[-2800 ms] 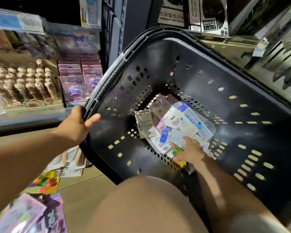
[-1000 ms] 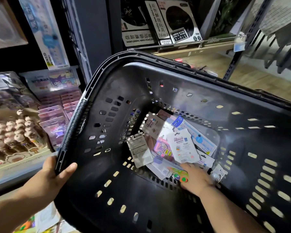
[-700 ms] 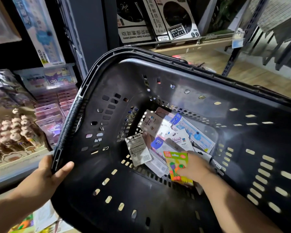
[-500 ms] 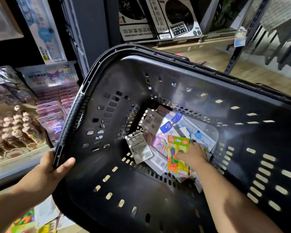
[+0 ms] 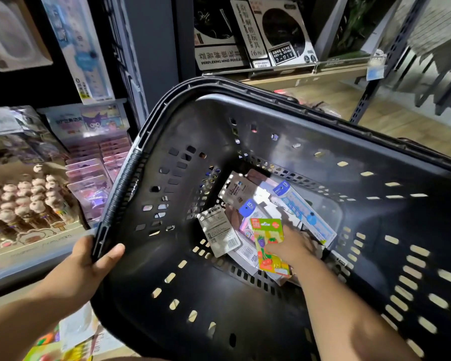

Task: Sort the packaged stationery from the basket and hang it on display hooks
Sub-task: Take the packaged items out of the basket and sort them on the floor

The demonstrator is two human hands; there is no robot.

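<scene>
Amid shop shelves (image 5: 279, 74), left fingers (image 5: 113, 252) grip the basket rim (image 5: 120, 199); right fingers (image 5: 274, 248) pinch the fruit-printed pack (image 5: 267, 230) inside.

Retail shop: shelf (image 5: 279, 75) w/ boxed puzzles (image 5: 284, 32) above the shopping basket (image 5: 146, 267), carded stationery displays (image 5: 89, 175) left of it.

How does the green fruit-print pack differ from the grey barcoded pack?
The green fruit-print pack is brightly coloured; the grey barcoded pack is silver-grey with small print. The right hand holds the green one; the grey one lies loose, untouched. Both are flat packs inside the basket.
</scene>
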